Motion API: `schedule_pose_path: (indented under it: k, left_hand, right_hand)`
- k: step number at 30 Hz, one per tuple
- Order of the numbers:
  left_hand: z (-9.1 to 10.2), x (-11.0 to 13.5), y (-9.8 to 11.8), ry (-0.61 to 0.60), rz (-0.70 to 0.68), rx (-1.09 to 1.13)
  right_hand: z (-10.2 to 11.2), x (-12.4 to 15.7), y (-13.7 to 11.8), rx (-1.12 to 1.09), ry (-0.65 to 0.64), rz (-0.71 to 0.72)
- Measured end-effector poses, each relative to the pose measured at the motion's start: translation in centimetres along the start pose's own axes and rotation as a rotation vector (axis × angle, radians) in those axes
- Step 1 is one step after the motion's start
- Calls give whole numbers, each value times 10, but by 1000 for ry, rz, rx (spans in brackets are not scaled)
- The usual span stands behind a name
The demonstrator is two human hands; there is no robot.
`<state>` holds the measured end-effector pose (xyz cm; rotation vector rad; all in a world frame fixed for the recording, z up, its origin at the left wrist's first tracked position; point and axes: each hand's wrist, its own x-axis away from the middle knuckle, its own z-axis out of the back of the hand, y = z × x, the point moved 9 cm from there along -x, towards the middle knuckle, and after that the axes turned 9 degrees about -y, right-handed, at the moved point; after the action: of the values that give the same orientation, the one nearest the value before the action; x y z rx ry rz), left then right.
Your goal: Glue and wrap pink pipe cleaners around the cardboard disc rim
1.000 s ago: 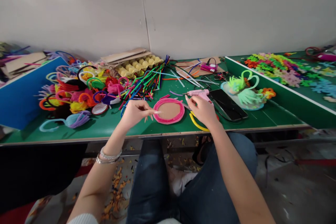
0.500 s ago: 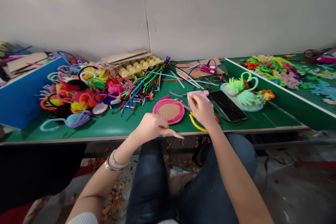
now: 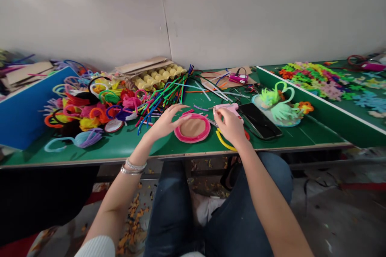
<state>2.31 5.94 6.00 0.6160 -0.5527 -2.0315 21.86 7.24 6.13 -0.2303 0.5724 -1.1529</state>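
My left hand (image 3: 167, 123) is open, its fingers and thumb apart, at the left side of a round cardboard disc (image 3: 193, 128) edged with pink pipe cleaner (image 3: 207, 131). The disc lies flat close to the table's front edge. To its right, my right hand (image 3: 230, 126) has thumb and fingers pinched together; anything between them is too small to make out. Just behind that hand lies a pink glue gun (image 3: 232, 107). Scissors partly hidden under the right hand and a bent yellow pipe cleaner (image 3: 223, 141) are beside it.
A black phone (image 3: 259, 121) lies on the right, near green pipe-cleaner swans (image 3: 283, 111). Loose pipe cleaners (image 3: 169, 94), a yellow egg tray (image 3: 157, 77) and a heap of colourful pipe-cleaner pieces (image 3: 90, 102) are left. A blue board (image 3: 36, 108) and a green divider (image 3: 319, 106) flank them.
My left hand has moved up and to the left, from the disc's front edge to its left side, and its fingers have spread. My right hand stays nearly in place.
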Motion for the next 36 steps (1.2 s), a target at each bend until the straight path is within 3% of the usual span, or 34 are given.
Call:
schedule_pose_path:
  k: [4, 8, 15, 19, 24, 31, 36]
  left_hand:
    - [-10, -3, -39, -38, 230, -122]
    - [-20, -5, -47, -102, 282, -153]
    - [-33, -13, -63, -231, 413, 100]
    - [-34, -16, -56, -214, 330, 271]
    - [-26, -14, -49, -81, 212, 566]
    - [-10, -14, -41, 39, 52, 578]
    - [-10, -14, -29, 19, -74, 528]
  right_hand:
    - [-3, -1, 4, -9, 1, 3]
    - [-5, -1, 3, -26, 14, 39]
    - [-18, 1, -14, 113, -55, 146]
    - [-24, 2, -15, 202, -82, 162]
    - [-21, 4, -18, 204, -40, 203]
    - [14, 13, -28, 150, 272, 251]
    - [17, 18, -41, 177, 309, 347]
